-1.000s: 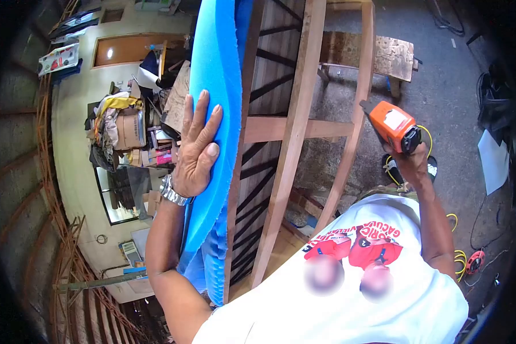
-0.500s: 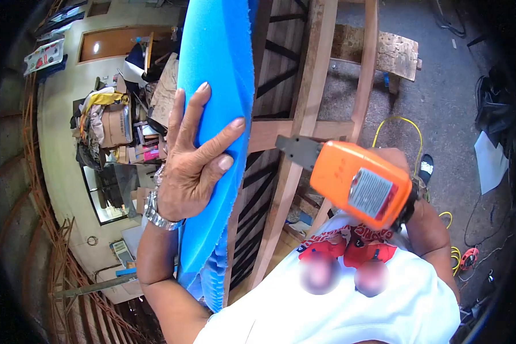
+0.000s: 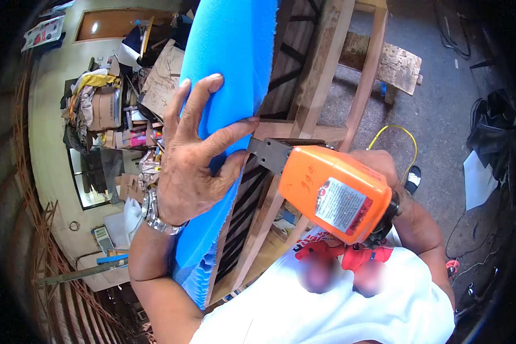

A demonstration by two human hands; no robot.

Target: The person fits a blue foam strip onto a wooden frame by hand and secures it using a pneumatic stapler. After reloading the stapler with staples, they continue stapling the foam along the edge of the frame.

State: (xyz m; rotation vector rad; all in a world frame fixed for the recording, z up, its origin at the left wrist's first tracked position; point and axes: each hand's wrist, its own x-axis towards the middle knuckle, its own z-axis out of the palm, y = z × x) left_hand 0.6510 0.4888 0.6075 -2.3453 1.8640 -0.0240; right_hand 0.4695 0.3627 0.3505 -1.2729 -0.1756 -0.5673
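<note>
One thick, bright blue foam sheet (image 3: 228, 49) lies along one brown, slatted wooden frame (image 3: 328, 69). The left hand (image 3: 195, 163) presses it with the grip spread wide, seemingly to keep the edge against the wood. The right hand's (image 3: 377, 164) grip, partly hidden, holds one orange, dark-nosed power tool (image 3: 332, 192), apparently angled so its nose reaches the foam's edge beside the left thumb.

This is a workshop: blue foam (image 3: 226, 51) lies along a bare wooden frame (image 3: 322, 74), beside an orange power tool (image 3: 335, 192). A yellow line (image 3: 391, 126) crosses the rough gray floor (image 3: 436, 120) near a low wooden bench (image 3: 401, 66), and cloth (image 3: 99, 80), a cardboard box (image 3: 105, 109) and scraps sit heaped together.
</note>
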